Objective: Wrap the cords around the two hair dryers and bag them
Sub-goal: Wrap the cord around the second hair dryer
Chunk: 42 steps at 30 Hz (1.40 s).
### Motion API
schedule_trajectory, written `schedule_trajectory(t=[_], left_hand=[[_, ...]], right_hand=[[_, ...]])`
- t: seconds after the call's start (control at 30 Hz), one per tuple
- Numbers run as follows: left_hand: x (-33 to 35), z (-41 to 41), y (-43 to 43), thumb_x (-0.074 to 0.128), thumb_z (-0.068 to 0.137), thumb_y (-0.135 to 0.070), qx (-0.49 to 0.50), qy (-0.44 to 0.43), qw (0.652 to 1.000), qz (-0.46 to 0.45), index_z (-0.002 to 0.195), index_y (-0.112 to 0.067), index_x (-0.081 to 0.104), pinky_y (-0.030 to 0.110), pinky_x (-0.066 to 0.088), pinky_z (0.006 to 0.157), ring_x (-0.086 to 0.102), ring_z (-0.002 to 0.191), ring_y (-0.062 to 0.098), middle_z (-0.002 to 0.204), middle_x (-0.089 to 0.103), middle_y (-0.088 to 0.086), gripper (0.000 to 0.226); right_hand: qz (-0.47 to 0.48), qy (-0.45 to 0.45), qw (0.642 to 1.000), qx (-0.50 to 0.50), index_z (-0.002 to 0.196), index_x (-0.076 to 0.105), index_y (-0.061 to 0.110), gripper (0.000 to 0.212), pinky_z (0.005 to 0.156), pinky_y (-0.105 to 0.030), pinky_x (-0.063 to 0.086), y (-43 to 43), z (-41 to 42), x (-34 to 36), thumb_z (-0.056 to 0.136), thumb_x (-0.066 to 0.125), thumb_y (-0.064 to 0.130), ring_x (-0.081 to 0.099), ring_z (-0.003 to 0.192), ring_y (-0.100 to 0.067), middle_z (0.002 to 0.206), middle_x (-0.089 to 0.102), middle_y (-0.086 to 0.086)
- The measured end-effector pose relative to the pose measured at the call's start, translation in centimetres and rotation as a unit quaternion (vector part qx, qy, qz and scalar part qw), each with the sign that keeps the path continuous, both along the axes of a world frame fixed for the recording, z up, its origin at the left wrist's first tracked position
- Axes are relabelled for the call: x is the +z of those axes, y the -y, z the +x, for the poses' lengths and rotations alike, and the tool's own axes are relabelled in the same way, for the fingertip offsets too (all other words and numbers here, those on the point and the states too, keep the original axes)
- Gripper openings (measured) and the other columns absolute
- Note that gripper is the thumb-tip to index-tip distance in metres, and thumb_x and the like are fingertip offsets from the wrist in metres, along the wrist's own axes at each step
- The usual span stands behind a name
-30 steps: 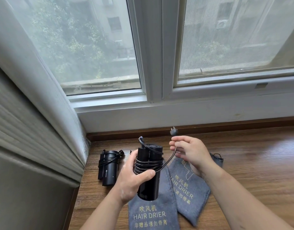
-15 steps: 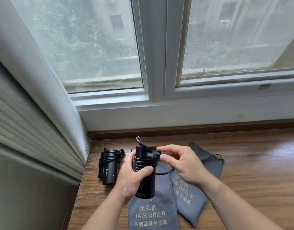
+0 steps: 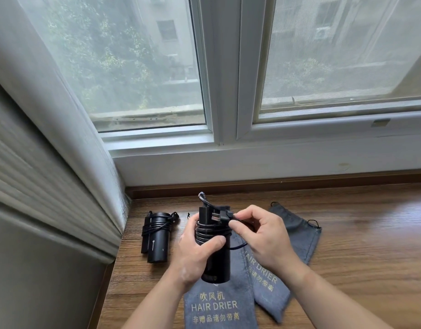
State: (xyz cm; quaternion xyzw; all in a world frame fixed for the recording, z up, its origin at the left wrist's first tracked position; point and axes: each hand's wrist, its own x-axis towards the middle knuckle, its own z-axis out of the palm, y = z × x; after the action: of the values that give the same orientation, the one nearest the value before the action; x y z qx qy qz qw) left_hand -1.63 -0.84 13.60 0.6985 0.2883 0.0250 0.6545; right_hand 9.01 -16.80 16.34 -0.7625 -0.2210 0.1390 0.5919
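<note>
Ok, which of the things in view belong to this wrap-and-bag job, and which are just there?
Part of the job:
- held hair dryer, in the left hand
- its plug, pinched by the right hand
- wrapped hair dryer lying on the sill
- near grey bag
- far grey bag

Just there:
- wooden sill
- window
- curtain

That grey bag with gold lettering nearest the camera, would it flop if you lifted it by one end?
Probably. The grey bag lies flat and creased on the wooden sill, so it looks like soft cloth. Seemingly empty, it is likely light and would slide rather than roll.
</note>
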Motion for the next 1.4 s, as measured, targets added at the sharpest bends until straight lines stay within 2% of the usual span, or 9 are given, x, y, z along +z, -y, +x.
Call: schedule_trajectory(t=[0.13, 0.27, 0.43, 0.6, 0.7, 0.83, 1.03, 1.27, 1.4], left_hand=[[0.4, 0.1, -0.4, 0.083, 0.069, -0.035, -0.04, -0.005, 0.998, 0.047, 0.132, -0.034, 0.057, 0.052, 0.058, 0.099, 0.073, 0.105, 0.021, 0.112, 0.076, 0.0, 0.068], [0.6, 0.1, -0.5, 0.083, 0.068, -0.037, -0.072, -0.012, 0.995, 0.068, 0.133, -0.04, 0.054, 0.049, 0.057, 0.099, 0.073, 0.104, 0.02, 0.11, 0.077, -0.001, 0.071], [1.1, -0.1, -0.8, 0.082, 0.07, -0.033, -0.104, -0.02, 0.991, 0.079, 0.135, -0.037, 0.052, 0.04, 0.058, 0.095, 0.072, 0.102, 0.017, 0.11, 0.075, -0.001, 0.072], [1.4, -0.1, -0.8, 0.081, 0.069, -0.035, -0.123, -0.028, 0.988, 0.089, 0.135, -0.04, 0.05, 0.039, 0.059, 0.094, 0.071, 0.103, 0.015, 0.112, 0.073, -0.001, 0.073], [1.4, -0.1, -0.6, 0.081, 0.069, -0.037, -0.119, -0.027, 0.988, 0.099, 0.135, -0.041, 0.05, 0.042, 0.058, 0.095, 0.071, 0.103, 0.016, 0.112, 0.073, -0.001, 0.074], [1.6, 0.0, 0.1, 0.08, 0.065, -0.04, -0.098, -0.019, 0.988, 0.115, 0.134, -0.043, 0.049, 0.039, 0.058, 0.093, 0.07, 0.1, 0.012, 0.109, 0.074, -0.003, 0.075], [2.5, 0.2, 0.5, 0.079, 0.067, -0.029, -0.074, 0.012, 0.988, 0.132, 0.134, -0.038, 0.052, 0.014, 0.052, 0.078, 0.068, 0.094, 0.001, 0.105, 0.073, -0.007, 0.073], [3.1, -0.1, 1.4, 0.077, 0.067, -0.02, -0.083, 0.047, 0.984, 0.148, 0.134, -0.037, 0.051, 0.005, 0.046, 0.082, 0.068, 0.101, -0.003, 0.11, 0.069, -0.026, 0.074], [2.9, -0.2, 1.4, 0.078, 0.067, -0.022, -0.085, 0.056, 0.985, 0.137, 0.135, -0.036, 0.051, 0.008, 0.048, 0.085, 0.069, 0.104, 0.001, 0.112, 0.072, -0.022, 0.075]], right_hand=[[-0.07, 0.031, 0.995, 0.061, 0.078, 0.06, 0.02, 0.023, 0.06, -0.023, 0.044, 0.4, 0.9, 0.6, 0.08, 0.083, 0.026, 0.052, 0.059, -0.003, 0.07, 0.066, 0.0], [-0.083, -0.025, 0.986, 0.144, 0.09, 0.056, 0.025, 0.03, 0.067, -0.034, 0.049, 0.5, 1.9, 1.1, 0.08, 0.084, 0.031, 0.057, 0.063, -0.015, 0.072, 0.07, -0.004], [-0.128, -0.023, 0.982, 0.138, 0.082, 0.065, 0.027, 0.035, 0.067, -0.03, 0.051, 0.4, 2.9, 1.1, 0.065, 0.094, 0.035, 0.058, 0.063, -0.003, 0.072, 0.068, 0.006], [-0.116, -0.033, 0.979, 0.164, 0.11, 0.071, 0.042, 0.053, 0.075, -0.032, 0.055, 0.2, 2.8, 1.3, 0.062, 0.092, 0.033, 0.062, 0.07, -0.01, 0.086, 0.067, 0.003], [-0.098, -0.024, 0.986, 0.136, 0.108, 0.077, 0.039, 0.051, 0.076, -0.022, 0.052, 0.2, 2.6, 1.3, 0.064, 0.094, 0.021, 0.065, 0.082, -0.018, 0.097, 0.067, 0.002], [-0.072, -0.008, 0.992, 0.107, 0.097, 0.075, 0.033, 0.043, 0.077, -0.011, 0.047, 0.2, 2.1, 1.6, 0.063, 0.094, 0.014, 0.062, 0.086, -0.01, 0.1, 0.066, 0.008], [-0.103, 0.023, 0.991, 0.077, 0.088, 0.074, 0.029, 0.032, 0.073, -0.007, 0.043, 0.7, 2.7, 2.7, 0.064, 0.095, 0.025, 0.064, 0.082, -0.003, 0.081, 0.071, 0.014], [-0.096, 0.016, 0.995, -0.011, 0.081, 0.059, 0.025, 0.033, 0.06, -0.031, 0.056, 0.4, 2.7, 2.9, 0.073, 0.09, 0.033, 0.063, 0.063, -0.013, 0.075, 0.069, 0.004], [-0.059, -0.079, 0.995, 0.009, 0.112, 0.065, 0.036, 0.042, 0.05, -0.032, 0.058, 0.0, 2.6, 3.0, 0.079, 0.087, 0.021, 0.064, 0.067, -0.02, 0.087, 0.059, -0.003]])
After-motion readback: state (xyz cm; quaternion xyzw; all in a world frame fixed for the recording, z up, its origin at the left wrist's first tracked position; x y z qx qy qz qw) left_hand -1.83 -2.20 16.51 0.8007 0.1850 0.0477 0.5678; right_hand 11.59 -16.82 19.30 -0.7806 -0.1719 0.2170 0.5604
